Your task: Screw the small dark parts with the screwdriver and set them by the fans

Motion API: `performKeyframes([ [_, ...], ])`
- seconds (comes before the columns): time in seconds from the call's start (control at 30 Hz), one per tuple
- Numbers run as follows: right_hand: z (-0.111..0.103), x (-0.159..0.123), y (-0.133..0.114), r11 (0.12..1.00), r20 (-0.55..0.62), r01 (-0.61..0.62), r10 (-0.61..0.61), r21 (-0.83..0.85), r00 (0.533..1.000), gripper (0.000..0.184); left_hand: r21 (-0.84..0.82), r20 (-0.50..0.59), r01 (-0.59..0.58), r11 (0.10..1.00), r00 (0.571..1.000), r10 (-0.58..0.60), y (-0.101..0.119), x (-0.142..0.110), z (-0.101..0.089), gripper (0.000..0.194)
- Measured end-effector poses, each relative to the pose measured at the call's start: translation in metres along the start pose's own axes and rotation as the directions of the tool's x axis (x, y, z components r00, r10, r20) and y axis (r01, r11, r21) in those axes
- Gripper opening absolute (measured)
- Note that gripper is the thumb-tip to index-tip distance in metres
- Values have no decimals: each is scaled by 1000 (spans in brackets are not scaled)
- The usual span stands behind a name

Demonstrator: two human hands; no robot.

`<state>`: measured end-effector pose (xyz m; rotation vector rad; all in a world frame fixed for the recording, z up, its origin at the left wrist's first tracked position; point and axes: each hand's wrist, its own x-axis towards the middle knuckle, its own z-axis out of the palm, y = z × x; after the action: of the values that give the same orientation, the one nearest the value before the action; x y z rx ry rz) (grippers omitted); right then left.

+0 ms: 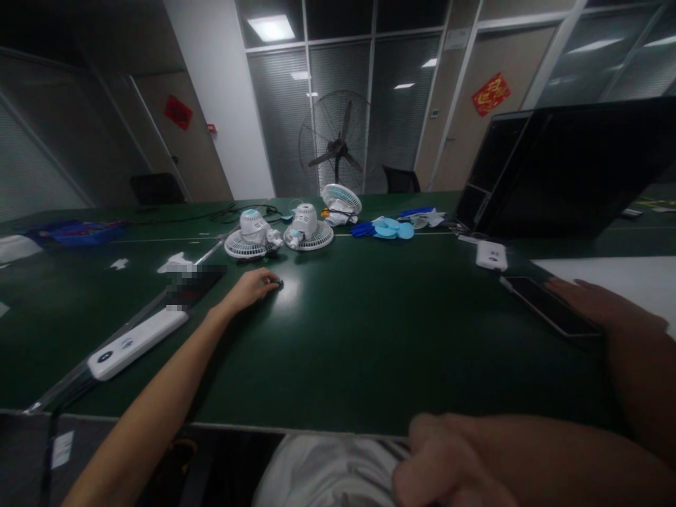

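My left hand [256, 287] reaches out over the dark green table [359, 352], its fingers pinched on a small dark object [277, 283] that lies on the tabletop. Just beyond it stand two small white desk fans [252, 236] [309, 228], face down, and a third white fan [341, 201] behind them. My right hand [448, 461] is low at the table's near edge, blurred, fingers curled; what they hold is hidden. At the right another hand [596, 303] lies flat on a black phone [549, 310]; whose it is I cannot tell.
A long white device [137, 343] lies near my left forearm. Light blue fan blades [391, 227] and a white gadget [491, 255] sit further back. Black monitors [575, 169] stand at the right. A large floor fan [335, 144] stands behind the table.
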<state>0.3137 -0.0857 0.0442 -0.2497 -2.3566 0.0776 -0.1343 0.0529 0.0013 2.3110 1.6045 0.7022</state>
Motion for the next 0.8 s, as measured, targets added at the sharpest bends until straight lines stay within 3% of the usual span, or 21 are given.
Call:
performKeyframes([
  [0.13, 42, 23, -4, 1000, 79, -17, 17, 2, 997, 19, -107, 157, -176, 979, 969, 191, 50, -6, 14, 30],
  [0.2, 50, 32, 13, 998, 106, -59, 61, -17, 993, 22, -159, 206, -223, 962, 945, 254, 76, -11, 22, 28],
  [0.27, 55, 35, 37, 967, 166, -252, 253, -30, 953, 20, -206, 245, -242, 948, 925, 290, 96, -17, 29, 27],
  [0.33, 58, 33, 57, 948, 171, -314, 317, -45, 933, 16, -237, 279, -248, 939, 909, 310, 110, -21, 33, 26],
  [0.47, 65, 24, 72, 929, 178, -365, 370, -64, 912, 11, -263, 302, -249, 932, 896, 325, 120, -24, 36, 24],
  [0.8, 69, 30, 63, 920, 230, -382, 391, -87, 891, 9, -312, 269, -294, 903, 885, 381, 123, -25, 42, 24],
])
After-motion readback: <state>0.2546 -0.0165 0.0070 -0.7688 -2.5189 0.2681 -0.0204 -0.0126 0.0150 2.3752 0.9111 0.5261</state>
